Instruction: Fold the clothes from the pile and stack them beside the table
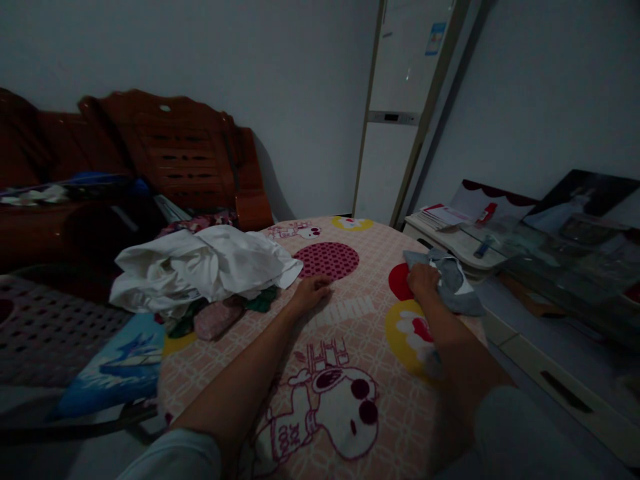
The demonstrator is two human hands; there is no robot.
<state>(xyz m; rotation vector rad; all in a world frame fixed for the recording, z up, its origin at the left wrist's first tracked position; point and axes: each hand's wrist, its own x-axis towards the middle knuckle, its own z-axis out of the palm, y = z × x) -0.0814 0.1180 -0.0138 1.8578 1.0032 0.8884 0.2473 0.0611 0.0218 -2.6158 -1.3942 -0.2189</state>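
A round table is covered by a pink patterned cloth (350, 313) with cartoon figures. Over its middle, beside the dark pink oval, is my left hand (311, 293), its fingers loosely curled and apart, with nothing visible in them. At the right edge lies a grey folded cloth (465, 303) with a white patch. My right hand (424, 279) is on the left part of this cloth, fingers bent down onto it. A heap of white fabric (210, 263) rests at the left of the table, with a pinkish bundle (217, 319) and dark green cloth (263, 300) beside it.
A carved wooden sofa (175, 147) stands behind on the left, with clothes on its seat. A tall white air conditioner (387, 160) is in the corner. At the right are a white cabinet (540, 373), papers (440, 217) and a glass shelf. A blue picture-printed item (125, 360) is at lower left.
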